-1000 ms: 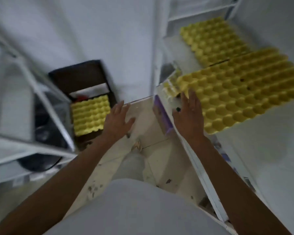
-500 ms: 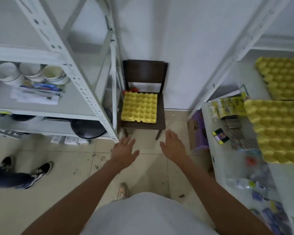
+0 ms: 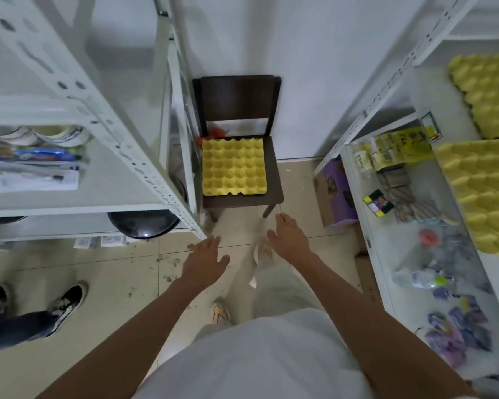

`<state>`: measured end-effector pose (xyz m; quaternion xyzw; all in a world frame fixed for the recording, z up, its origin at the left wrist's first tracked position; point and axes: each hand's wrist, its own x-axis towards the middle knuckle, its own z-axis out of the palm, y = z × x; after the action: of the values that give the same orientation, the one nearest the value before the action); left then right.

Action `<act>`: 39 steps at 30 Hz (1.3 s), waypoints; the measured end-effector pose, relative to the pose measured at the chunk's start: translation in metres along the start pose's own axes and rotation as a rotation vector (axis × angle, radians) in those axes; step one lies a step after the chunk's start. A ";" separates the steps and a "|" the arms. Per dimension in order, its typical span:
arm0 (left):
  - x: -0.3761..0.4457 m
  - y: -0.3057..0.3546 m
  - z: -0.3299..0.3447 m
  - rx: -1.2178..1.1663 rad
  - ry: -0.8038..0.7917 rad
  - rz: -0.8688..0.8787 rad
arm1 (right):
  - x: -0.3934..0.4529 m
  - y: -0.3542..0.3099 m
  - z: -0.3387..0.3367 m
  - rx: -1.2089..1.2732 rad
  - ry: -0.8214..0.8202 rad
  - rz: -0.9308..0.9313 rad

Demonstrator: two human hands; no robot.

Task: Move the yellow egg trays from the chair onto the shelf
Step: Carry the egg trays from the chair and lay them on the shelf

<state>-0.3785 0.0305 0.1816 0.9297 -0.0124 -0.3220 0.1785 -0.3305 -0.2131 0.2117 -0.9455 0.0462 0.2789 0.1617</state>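
Note:
A yellow egg tray (image 3: pixel 234 167) lies flat on the seat of a dark brown chair (image 3: pixel 238 102) against the white wall. On the white shelf (image 3: pixel 455 122) at the right lie two more yellow egg trays, one near (image 3: pixel 484 194) and one further back (image 3: pixel 490 93). My left hand (image 3: pixel 205 262) and my right hand (image 3: pixel 288 239) reach forward over the floor, fingers apart and empty, a short way in front of the chair.
A white metal rack (image 3: pixel 121 148) with bowls and papers stands at the left, its corner post close to my left hand. A purple box (image 3: pixel 333 191) sits on the floor by the right shelf. Another person's shoes (image 3: pixel 61 306) are at the lower left. Small packets fill the lower right shelf.
My view has swung from the right shelf to the chair and come closer. My right hand left the tray on the shelf; both hands now reach toward the chair.

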 end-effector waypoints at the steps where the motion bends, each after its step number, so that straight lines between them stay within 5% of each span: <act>1: 0.012 0.002 -0.003 0.043 -0.012 0.032 | 0.012 0.003 -0.003 0.005 -0.005 0.006; 10: 0.161 0.054 -0.086 0.125 -0.009 -0.091 | 0.172 0.023 -0.051 -0.076 -0.084 -0.091; 22: 0.337 0.022 -0.096 -0.282 -0.085 -0.578 | 0.361 0.057 -0.038 0.108 -0.380 0.067; 31: 0.466 -0.053 -0.066 -0.400 0.009 -0.708 | 0.475 0.082 0.026 0.274 -0.209 0.306; 39: 0.490 -0.073 -0.040 -0.428 0.222 -0.683 | 0.507 0.060 0.064 0.242 -0.008 0.390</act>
<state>0.0274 0.0440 -0.1046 0.8514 0.3832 -0.2559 0.2507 0.0521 -0.2475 -0.1304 -0.8912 0.2605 0.3012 0.2170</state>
